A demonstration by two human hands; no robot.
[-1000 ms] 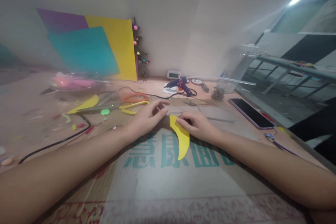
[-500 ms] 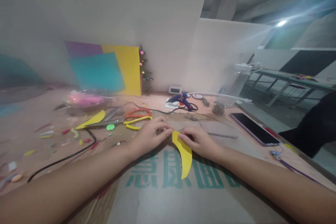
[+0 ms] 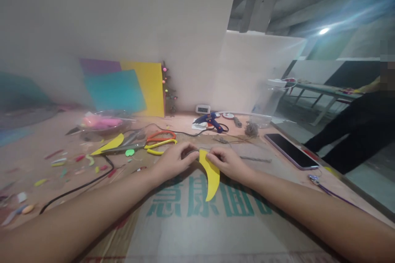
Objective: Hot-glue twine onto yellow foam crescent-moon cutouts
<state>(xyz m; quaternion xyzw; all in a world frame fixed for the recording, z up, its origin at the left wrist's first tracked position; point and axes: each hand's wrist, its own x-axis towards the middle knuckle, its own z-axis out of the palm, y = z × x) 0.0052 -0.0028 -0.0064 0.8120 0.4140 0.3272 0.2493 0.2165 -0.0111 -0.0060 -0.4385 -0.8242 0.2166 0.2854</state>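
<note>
A curved yellow piece [image 3: 212, 178], pointed at its lower end, hangs between my hands over a translucent sheet with green characters. My right hand [image 3: 226, 163] pinches its upper right edge between thumb and fingers. At its top left is my left hand [image 3: 182, 159], with thumb and fingertips pressed together; what they hold is too small to make out. Left of that hand lie scissors with red and yellow handles [image 3: 160, 141], beside another yellow leaf-shaped piece [image 3: 110, 144] and a small green piece [image 3: 130, 153].
A blue glue gun [image 3: 211, 122] lies behind my hands near a small digital clock [image 3: 203, 109]. On the right is a phone [image 3: 290, 151]. Coloured scraps and a black cable cover the left side. Coloured sheets [image 3: 114, 90] lean on the wall. A person in dark clothes stands far right.
The view has tilted up and shifted slightly, showing more of the person at the right. My hands keep nearly the same pose around the yellow piece.
</note>
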